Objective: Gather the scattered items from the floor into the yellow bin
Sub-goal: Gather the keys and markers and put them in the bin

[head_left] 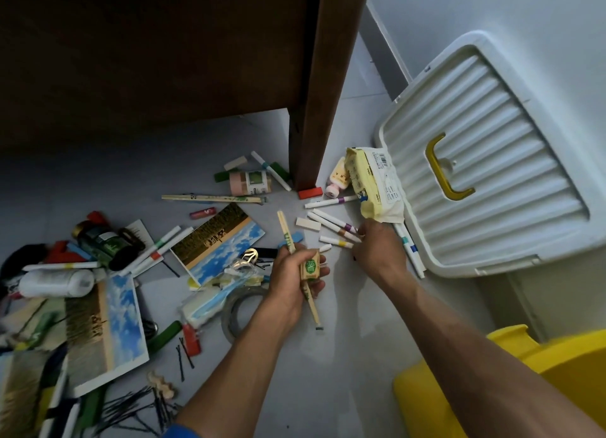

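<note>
Kneeling over the mess, I take in the biggest things first: the white lid (485, 162) leaning at the wall with its yellow handle, then the yellow bin (531, 382) at my right elbow, near enough for a short swing back. Next the pale yellow packet (373, 182) propped against the lid, soft and light, best taken round its middle. Smaller still, the markers (331, 224) lie fanned on the floor just in front of my right hand (380, 250); its fingertips are down among them, but I cannot tell whether they have closed on one. The markers look light, stiff and smooth, likely to roll, so I would sweep several together and grip them mid-barrel. My left hand (292, 273) is curled round a small box (310, 267) and a chopstick (295, 257), which sticks out at both ends.
</note>
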{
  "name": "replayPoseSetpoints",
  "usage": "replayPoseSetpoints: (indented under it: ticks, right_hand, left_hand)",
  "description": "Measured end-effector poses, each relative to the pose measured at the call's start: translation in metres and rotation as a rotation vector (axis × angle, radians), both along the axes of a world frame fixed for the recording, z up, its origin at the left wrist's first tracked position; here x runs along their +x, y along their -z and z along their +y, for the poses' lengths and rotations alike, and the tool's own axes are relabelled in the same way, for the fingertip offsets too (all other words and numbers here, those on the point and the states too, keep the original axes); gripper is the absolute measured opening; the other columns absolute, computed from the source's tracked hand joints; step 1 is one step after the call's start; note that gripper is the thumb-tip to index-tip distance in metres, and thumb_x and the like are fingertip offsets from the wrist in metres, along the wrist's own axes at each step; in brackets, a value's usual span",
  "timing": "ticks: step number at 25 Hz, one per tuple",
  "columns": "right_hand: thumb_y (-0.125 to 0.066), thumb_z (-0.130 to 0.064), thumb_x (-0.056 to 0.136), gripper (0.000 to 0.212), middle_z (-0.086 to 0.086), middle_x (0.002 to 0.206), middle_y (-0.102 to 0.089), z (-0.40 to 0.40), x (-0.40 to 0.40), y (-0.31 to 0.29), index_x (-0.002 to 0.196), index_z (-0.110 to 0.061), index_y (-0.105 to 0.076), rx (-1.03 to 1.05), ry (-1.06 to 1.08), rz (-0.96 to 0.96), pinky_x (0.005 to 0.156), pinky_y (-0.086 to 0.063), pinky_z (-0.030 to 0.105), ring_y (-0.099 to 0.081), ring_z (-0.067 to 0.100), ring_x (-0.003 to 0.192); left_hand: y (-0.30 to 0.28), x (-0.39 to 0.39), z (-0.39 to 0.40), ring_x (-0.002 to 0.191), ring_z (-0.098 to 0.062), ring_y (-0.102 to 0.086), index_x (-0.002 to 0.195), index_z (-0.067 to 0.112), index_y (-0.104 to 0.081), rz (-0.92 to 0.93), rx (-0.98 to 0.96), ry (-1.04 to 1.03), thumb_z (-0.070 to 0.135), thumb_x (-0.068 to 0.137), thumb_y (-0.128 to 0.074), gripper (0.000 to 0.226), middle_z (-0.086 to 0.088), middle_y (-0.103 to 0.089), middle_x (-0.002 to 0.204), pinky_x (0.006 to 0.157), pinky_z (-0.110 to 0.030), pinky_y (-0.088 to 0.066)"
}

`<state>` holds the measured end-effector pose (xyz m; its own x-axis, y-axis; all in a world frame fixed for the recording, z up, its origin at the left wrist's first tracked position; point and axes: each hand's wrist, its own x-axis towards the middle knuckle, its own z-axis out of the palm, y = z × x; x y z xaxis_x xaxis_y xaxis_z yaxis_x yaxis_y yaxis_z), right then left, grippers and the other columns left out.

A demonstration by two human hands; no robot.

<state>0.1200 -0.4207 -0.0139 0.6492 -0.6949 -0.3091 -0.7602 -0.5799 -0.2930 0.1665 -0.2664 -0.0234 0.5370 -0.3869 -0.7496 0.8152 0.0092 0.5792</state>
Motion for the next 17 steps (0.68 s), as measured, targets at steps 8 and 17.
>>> replayPoseSetpoints:
  ticks: [8, 17]
  right_hand:
    - [-0.065, 0.001, 0.085, 0.019, 0.006, 0.083, -0.075, 0.016, 0.002, -0.047, 0.090, -0.013, -0.076, 0.859, 0.100, -0.301, 0.058, -0.057, 0.025, -0.073, 0.016, 0.072]
    - [-0.057, -0.022, 0.090, 0.054, 0.012, 0.137, -0.046, 0.010, 0.017, 0.011, 0.139, -0.012, -0.037, -0.112, -0.487, 0.135, 0.102, -0.040, 0.042, -0.046, 0.032, 0.121]
  left_hand:
    - [-0.007, -0.008, -0.015, 0.078, -0.022, -0.071, 0.101, 0.025, -0.069, -0.026, -0.023, -0.013, 0.030, 0.077, -0.079, 0.026, -0.009, -0.074, 0.094, 0.055, -0.031, -0.052]
    - [-0.006, 0.006, 0.010, 0.054, -0.024, -0.070, 0.102, 0.015, -0.063, -0.072, 0.088, -0.142, 0.002, 0.086, -0.063, 0.020, -0.010, -0.074, 0.070, 0.040, -0.025, -0.050]
